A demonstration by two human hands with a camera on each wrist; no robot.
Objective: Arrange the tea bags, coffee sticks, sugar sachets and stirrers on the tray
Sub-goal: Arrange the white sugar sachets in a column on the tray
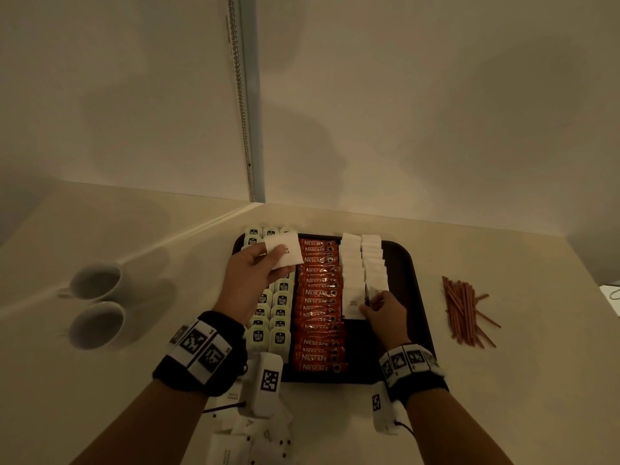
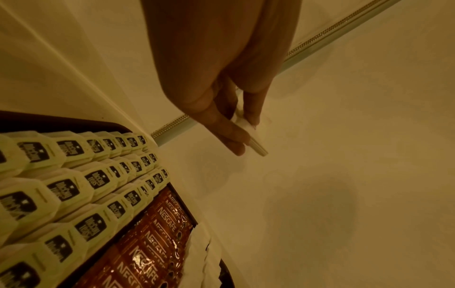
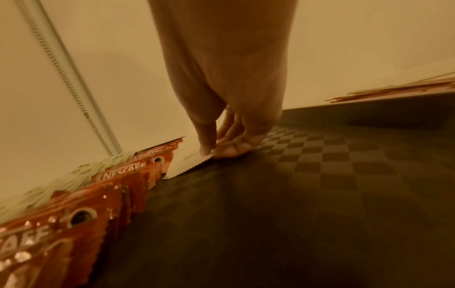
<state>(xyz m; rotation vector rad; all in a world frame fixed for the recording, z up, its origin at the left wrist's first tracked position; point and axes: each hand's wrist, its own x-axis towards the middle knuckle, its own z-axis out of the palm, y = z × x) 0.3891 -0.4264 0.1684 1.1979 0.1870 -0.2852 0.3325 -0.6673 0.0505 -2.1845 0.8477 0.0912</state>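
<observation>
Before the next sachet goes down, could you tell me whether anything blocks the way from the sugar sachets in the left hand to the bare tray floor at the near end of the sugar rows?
Nothing lies on that bare floor of the tray. The right hand, pinching the nearest laid sachet, sits just beyond it.

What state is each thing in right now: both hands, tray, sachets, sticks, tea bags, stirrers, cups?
Left hand: holds a small stack of sugar sachets above the tray.
Right hand: pinches the nearest sachet in the sugar rows.
Tray: right part bare.
Tea bags: in rows, tray's left.
Coffee sticks: one overlapping column.
Stirrers: loose pile off the tray.
Cups: on the counter, on their sides.
Spare sachets: heaped off the tray.
</observation>
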